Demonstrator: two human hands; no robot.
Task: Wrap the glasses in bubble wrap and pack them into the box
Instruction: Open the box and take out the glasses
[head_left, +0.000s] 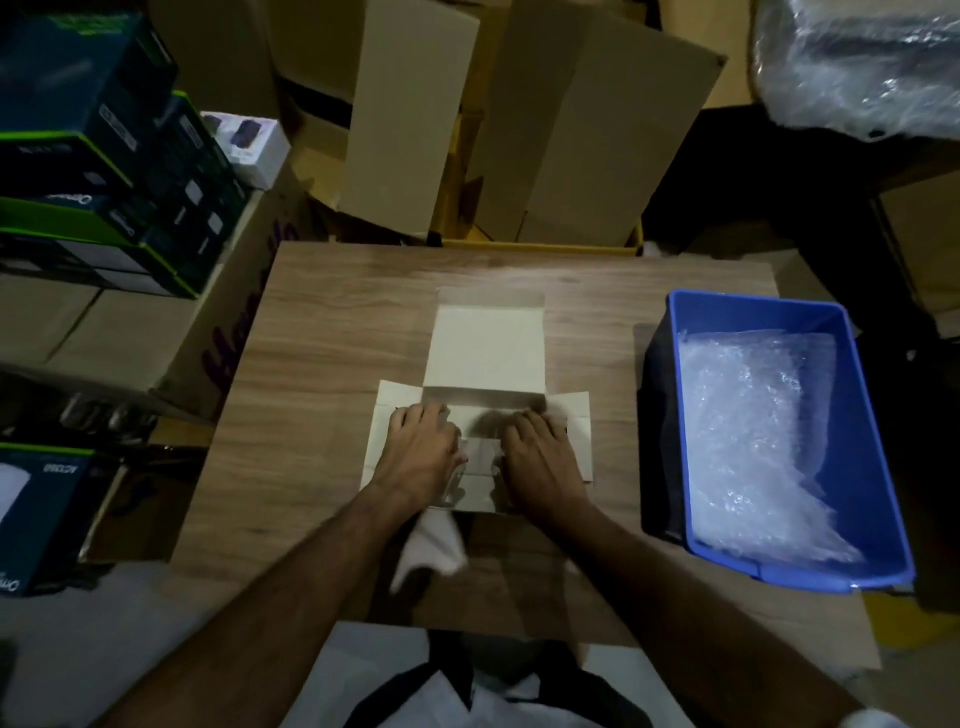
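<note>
Both hands (480, 457) press into open box (485, 353), lid pointing away

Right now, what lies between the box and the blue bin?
Only bare table in the head view: a strip of wood separates the box's right flap from the blue bin. Both hands rest on the box.

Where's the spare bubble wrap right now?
In the head view the bubble wrap lies inside the blue bin at the right edge of the wooden table, to the right of the open box.
</note>
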